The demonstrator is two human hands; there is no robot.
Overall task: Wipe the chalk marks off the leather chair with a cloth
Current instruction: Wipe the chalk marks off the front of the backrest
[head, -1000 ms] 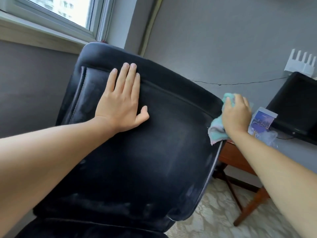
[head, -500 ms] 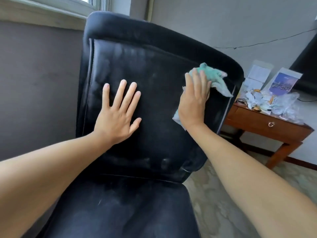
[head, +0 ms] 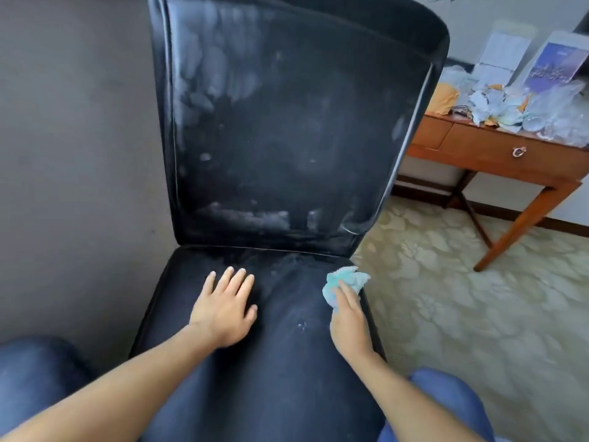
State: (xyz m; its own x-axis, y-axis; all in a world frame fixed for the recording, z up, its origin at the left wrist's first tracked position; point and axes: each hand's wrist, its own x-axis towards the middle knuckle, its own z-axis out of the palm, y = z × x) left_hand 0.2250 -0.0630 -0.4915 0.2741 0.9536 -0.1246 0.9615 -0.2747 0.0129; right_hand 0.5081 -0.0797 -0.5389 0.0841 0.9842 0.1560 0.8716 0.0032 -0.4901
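My left hand (head: 224, 309) lies flat, fingers straight, on the chair (head: 287, 122) seat; my right hand (head: 349, 317) presses the cloth (head: 345, 279) near the seat's right edge, fingers straight.

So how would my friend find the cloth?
Look at the black chair, then down to its seat. At the seat's right edge the right hand presses the cloth. It is small, crumpled and turquoise, the only bright thing on the dark leather.

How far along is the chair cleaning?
Partway, at best. The backrest shows whitish smears at its upper left and bottom edge, so it isn't clean. The right hand presses the cloth on the seat while the left hand rests flat. A small white speck remains on the seat.
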